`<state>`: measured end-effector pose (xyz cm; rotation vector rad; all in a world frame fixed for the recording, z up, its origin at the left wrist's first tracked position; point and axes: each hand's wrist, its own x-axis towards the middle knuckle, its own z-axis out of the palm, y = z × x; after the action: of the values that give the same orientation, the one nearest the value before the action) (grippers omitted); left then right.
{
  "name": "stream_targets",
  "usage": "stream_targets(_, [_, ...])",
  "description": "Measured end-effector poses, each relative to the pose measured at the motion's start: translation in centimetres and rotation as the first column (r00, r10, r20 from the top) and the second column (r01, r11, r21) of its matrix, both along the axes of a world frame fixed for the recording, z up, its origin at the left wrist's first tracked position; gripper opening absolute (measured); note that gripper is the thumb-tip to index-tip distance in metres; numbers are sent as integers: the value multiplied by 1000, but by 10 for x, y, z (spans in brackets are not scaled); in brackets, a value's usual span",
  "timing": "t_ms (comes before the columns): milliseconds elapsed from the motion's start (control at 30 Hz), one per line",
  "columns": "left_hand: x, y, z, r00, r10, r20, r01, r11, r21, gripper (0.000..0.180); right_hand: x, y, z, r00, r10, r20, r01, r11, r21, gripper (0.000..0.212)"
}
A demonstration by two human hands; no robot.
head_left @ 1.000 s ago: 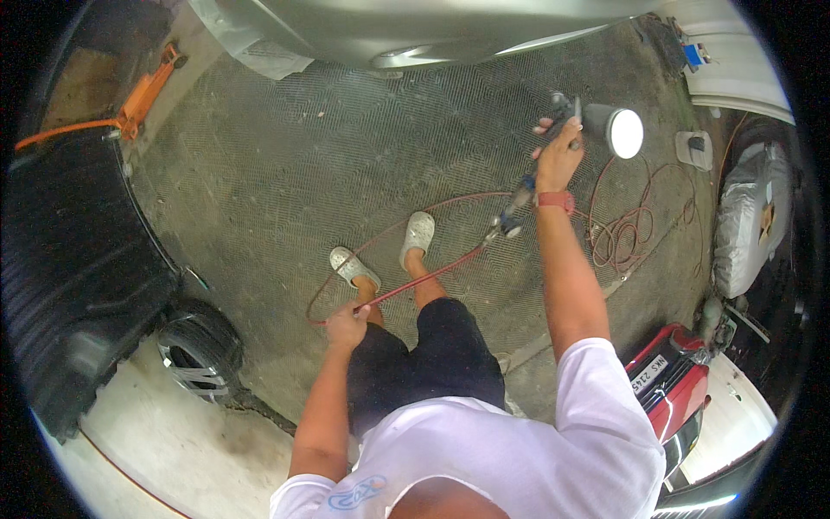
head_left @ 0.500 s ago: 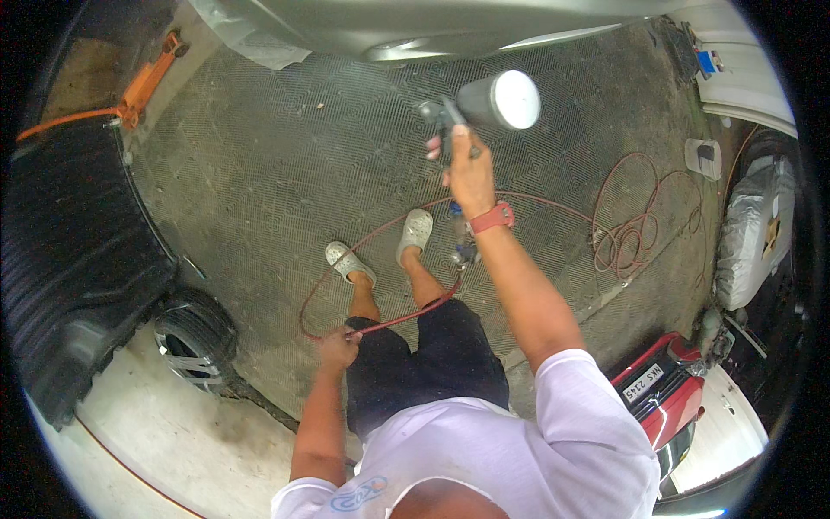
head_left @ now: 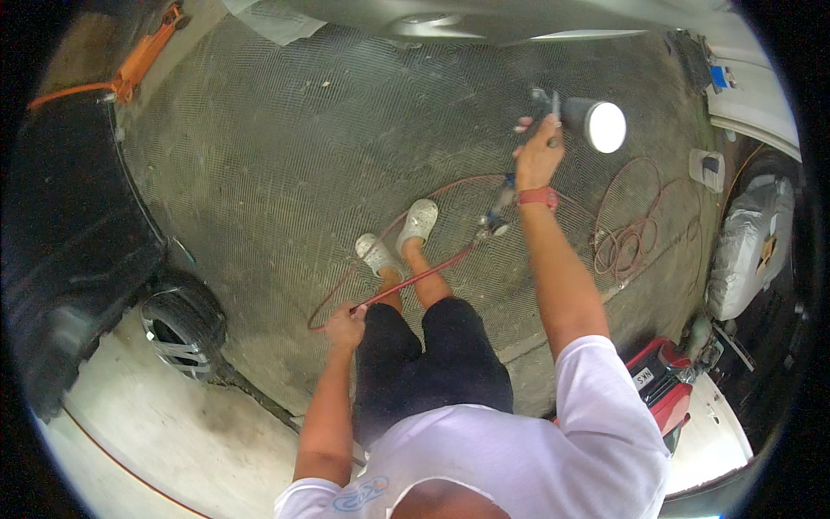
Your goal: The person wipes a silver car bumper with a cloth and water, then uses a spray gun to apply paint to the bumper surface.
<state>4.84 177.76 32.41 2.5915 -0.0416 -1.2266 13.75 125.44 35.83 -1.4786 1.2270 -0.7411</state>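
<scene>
My right hand (head_left: pixel 541 149) is wrapped round the grip of a spray gun (head_left: pixel 543 108), ahead of me and to the right. The gun's cup (head_left: pixel 577 121), dark with a white end, sticks out to the right of the hand. Below the grip hangs a small metal and blue fitting (head_left: pixel 494 221), joined to a red air hose (head_left: pixel 424 275). Closer to my body, my left hand (head_left: pixel 347 327) is closed on that hose beside my left thigh. A silvery-grey car panel (head_left: pixel 484 22) spans the far edge; the gun is apart from it.
More hose lies coiled (head_left: pixel 624 246) on the patterned floor at right. An orange floor jack (head_left: pixel 143 65) stands far left, above a black ribbed liner (head_left: pixel 78 233). A tire (head_left: pixel 181 329) lies at left. Right are a plastic-wrapped bundle (head_left: pixel 750 251) and a red car part (head_left: pixel 664 389).
My right hand has swung to the right with the spray gun, and the hose fitting has followed. My left hand has shifted slightly right and away from me, still holding the hose.
</scene>
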Motion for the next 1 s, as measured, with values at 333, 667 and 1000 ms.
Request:
stream_targets(333, [-5,105,-37,959,277,-68,-248,928,279,43,118,189,-57,906,405,124,-369,898,-240,63])
stream_targets(667, [3,41,-99,995,61,-78,-66,995,-68,36,59,104,-150,961,275,21,-267,948,-175,51])
stream_targets(1000, [23,8,-154,997,76,1,-73,965,-253,50,57,6,-223,985,-162,65,174,894,-413,59])
